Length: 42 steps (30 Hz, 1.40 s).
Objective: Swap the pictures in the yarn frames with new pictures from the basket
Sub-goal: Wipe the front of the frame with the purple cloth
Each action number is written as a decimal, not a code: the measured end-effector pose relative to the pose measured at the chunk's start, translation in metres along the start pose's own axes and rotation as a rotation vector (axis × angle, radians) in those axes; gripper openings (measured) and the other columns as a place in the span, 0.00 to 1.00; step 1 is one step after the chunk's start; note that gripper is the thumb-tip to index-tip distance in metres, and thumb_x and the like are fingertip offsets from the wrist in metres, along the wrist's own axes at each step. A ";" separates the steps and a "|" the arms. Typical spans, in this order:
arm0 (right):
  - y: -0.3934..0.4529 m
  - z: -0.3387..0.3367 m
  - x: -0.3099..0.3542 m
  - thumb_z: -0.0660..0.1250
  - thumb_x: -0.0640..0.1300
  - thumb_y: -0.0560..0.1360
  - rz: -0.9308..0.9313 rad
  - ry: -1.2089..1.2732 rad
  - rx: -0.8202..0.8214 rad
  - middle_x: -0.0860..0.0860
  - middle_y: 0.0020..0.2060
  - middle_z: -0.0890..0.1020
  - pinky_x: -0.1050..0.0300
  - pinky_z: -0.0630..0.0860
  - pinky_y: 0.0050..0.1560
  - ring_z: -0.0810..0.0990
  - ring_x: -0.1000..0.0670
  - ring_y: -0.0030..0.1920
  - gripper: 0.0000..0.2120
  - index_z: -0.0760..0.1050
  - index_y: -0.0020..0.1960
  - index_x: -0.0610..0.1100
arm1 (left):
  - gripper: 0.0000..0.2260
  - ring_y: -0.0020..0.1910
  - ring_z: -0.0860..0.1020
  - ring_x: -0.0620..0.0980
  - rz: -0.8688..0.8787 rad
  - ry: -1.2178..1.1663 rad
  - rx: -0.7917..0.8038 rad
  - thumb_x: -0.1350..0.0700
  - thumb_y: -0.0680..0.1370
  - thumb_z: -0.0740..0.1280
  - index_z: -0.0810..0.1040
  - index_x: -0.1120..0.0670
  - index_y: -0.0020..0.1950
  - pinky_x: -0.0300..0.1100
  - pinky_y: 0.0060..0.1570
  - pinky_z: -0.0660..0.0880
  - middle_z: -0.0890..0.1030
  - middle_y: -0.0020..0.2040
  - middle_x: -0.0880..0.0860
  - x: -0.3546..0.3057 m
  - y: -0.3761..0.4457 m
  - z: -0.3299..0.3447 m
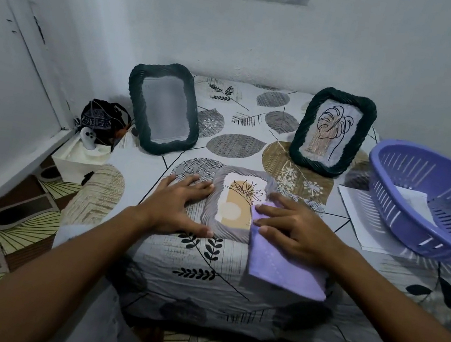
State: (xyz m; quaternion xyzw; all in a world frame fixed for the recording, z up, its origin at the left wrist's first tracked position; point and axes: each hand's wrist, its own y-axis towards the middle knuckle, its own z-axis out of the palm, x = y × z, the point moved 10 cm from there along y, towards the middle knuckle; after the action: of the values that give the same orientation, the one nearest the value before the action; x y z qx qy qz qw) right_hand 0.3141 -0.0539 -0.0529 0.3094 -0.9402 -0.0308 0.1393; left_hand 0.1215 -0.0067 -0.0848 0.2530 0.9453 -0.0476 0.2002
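1. Nearest the person, a lilac cloth point(286, 266) hangs over the front edge of the leaf-patterned table point(202, 268); its upper end lies on the right side of the grey yarn frame point(215, 199), probably so the glass can be wiped.
2. The right hand point(297, 227) presses the cloth down with spread, nearly straight fingers, not gripping it.
3. The left hand point(175, 202) lies flat against the frame's left edge, fingers relaxed and thumb along the bottom corner, seemingly to stop the frame sliding. The two hands sit apart, one on each side of the frame.
4. The frame lies face up and holds a picture point(238, 203) of a beige shape and a line-drawn plant.
5. To the right, the purple basket point(433, 205) is tilted, with white sheets inside and a paper point(359, 220) under it.
6. Farther back, two dark green yarn frames lean against the wall: the left frame point(161, 108) looks blank, and the right frame point(333, 132) shows a leaf drawing.
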 end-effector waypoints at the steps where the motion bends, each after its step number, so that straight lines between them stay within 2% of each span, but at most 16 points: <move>1: 0.003 -0.001 -0.001 0.47 0.64 0.78 -0.005 -0.042 -0.007 0.57 0.69 0.71 0.45 0.66 0.69 0.58 0.49 0.75 0.26 0.76 0.63 0.55 | 0.56 0.76 0.47 0.40 -0.001 -0.002 0.002 0.17 0.54 0.57 0.57 0.44 0.77 0.52 0.74 0.40 0.56 0.77 0.43 0.000 0.000 0.000; 5: 0.013 0.004 -0.010 0.40 0.69 0.76 0.076 -0.054 0.008 0.58 0.72 0.65 0.44 0.60 0.72 0.53 0.49 0.77 0.32 0.72 0.67 0.57 | 0.56 0.76 0.47 0.39 -0.016 -0.009 0.001 0.18 0.54 0.58 0.57 0.44 0.77 0.50 0.74 0.39 0.56 0.77 0.42 -0.001 -0.001 0.000; 9: 0.010 0.018 0.002 0.49 0.63 0.78 0.069 0.139 0.062 0.59 0.74 0.61 0.46 0.53 0.72 0.47 0.50 0.77 0.24 0.72 0.67 0.56 | 0.56 0.76 0.47 0.39 -0.016 -0.007 0.002 0.19 0.54 0.60 0.58 0.45 0.77 0.50 0.74 0.39 0.57 0.77 0.42 -0.002 -0.002 -0.001; 12: -0.001 0.014 0.000 0.50 0.64 0.78 0.037 0.146 0.039 0.60 0.72 0.65 0.45 0.56 0.72 0.50 0.51 0.77 0.23 0.74 0.64 0.58 | 0.53 0.76 0.47 0.39 -0.017 -0.003 -0.002 0.22 0.56 0.61 0.58 0.45 0.77 0.49 0.74 0.38 0.57 0.77 0.42 -0.003 -0.002 -0.001; 14: -0.002 0.007 -0.005 0.47 0.65 0.78 0.049 0.041 0.007 0.61 0.71 0.65 0.45 0.57 0.72 0.53 0.52 0.76 0.24 0.74 0.64 0.59 | 0.53 0.76 0.47 0.40 -0.015 0.000 0.000 0.22 0.56 0.61 0.57 0.45 0.77 0.48 0.73 0.38 0.56 0.77 0.42 -0.005 -0.003 -0.001; 17: 0.009 0.008 -0.013 0.38 0.68 0.76 0.107 -0.130 0.039 0.59 0.73 0.62 0.46 0.46 0.74 0.49 0.48 0.77 0.32 0.68 0.69 0.59 | 0.53 0.76 0.47 0.39 -0.019 -0.004 0.002 0.23 0.57 0.61 0.57 0.45 0.77 0.48 0.73 0.38 0.56 0.77 0.42 -0.005 -0.004 0.000; 19: 0.021 0.011 -0.020 0.32 0.70 0.72 0.163 -0.179 0.069 0.56 0.74 0.61 0.42 0.44 0.75 0.48 0.46 0.77 0.38 0.64 0.72 0.58 | 0.54 0.76 0.47 0.40 -0.013 -0.001 0.005 0.22 0.55 0.61 0.57 0.45 0.77 0.49 0.73 0.38 0.56 0.77 0.42 -0.005 -0.003 0.000; 21: 0.035 0.012 -0.028 0.30 0.71 0.71 0.213 -0.208 0.079 0.54 0.75 0.61 0.40 0.44 0.75 0.48 0.45 0.77 0.41 0.62 0.74 0.56 | 0.57 0.76 0.47 0.40 -0.008 0.001 0.008 0.18 0.53 0.58 0.57 0.45 0.77 0.49 0.74 0.39 0.56 0.77 0.42 -0.004 -0.002 0.000; 26: 0.051 0.016 -0.034 0.42 0.61 0.80 0.274 -0.165 0.099 0.51 0.76 0.60 0.40 0.44 0.74 0.48 0.45 0.77 0.28 0.60 0.75 0.53 | 0.58 0.76 0.47 0.39 -0.008 0.005 -0.005 0.17 0.52 0.55 0.58 0.45 0.77 0.49 0.74 0.39 0.57 0.77 0.41 -0.001 -0.001 0.001; 30: 0.033 0.013 -0.014 0.39 0.63 0.76 0.246 -0.155 0.058 0.51 0.74 0.64 0.44 0.48 0.74 0.54 0.46 0.76 0.33 0.64 0.74 0.52 | 0.57 0.76 0.48 0.40 -0.009 0.020 -0.011 0.18 0.53 0.58 0.57 0.45 0.77 0.49 0.73 0.40 0.57 0.77 0.42 -0.001 0.000 0.001; 33: 0.016 0.008 0.007 0.41 0.62 0.76 0.207 -0.137 0.022 0.51 0.72 0.68 0.49 0.53 0.71 0.59 0.46 0.73 0.31 0.68 0.71 0.52 | 0.54 0.76 0.48 0.40 -0.011 0.040 -0.018 0.21 0.56 0.60 0.57 0.45 0.77 0.50 0.74 0.41 0.57 0.77 0.42 -0.003 -0.001 0.000; 35: 0.010 0.006 0.013 0.38 0.65 0.75 0.203 -0.155 0.025 0.53 0.72 0.68 0.49 0.54 0.70 0.60 0.46 0.72 0.34 0.68 0.71 0.53 | 0.53 0.76 0.48 0.40 -0.011 0.038 -0.020 0.23 0.57 0.60 0.58 0.46 0.77 0.50 0.74 0.40 0.57 0.77 0.43 -0.004 -0.001 0.000; 38: 0.015 0.005 0.005 0.37 0.64 0.75 0.261 -0.177 0.050 0.55 0.72 0.67 0.47 0.52 0.71 0.57 0.44 0.73 0.34 0.65 0.73 0.55 | 0.53 0.76 0.48 0.40 -0.011 0.028 -0.007 0.22 0.57 0.60 0.57 0.46 0.77 0.50 0.74 0.40 0.57 0.77 0.43 -0.003 -0.002 0.000; 42: 0.040 0.008 -0.013 0.40 0.64 0.78 0.350 -0.208 0.092 0.52 0.73 0.66 0.40 0.48 0.74 0.53 0.40 0.75 0.30 0.63 0.74 0.53 | 0.54 0.76 0.48 0.40 -0.010 0.037 -0.006 0.21 0.56 0.60 0.58 0.45 0.77 0.51 0.75 0.40 0.57 0.77 0.42 -0.002 -0.002 0.000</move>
State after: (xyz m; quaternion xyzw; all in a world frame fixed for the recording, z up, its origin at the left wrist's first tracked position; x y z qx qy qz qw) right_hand 0.2995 -0.0143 -0.0584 0.1423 -0.9893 0.0050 0.0304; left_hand 0.1224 -0.0090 -0.0844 0.2485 0.9503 -0.0411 0.1829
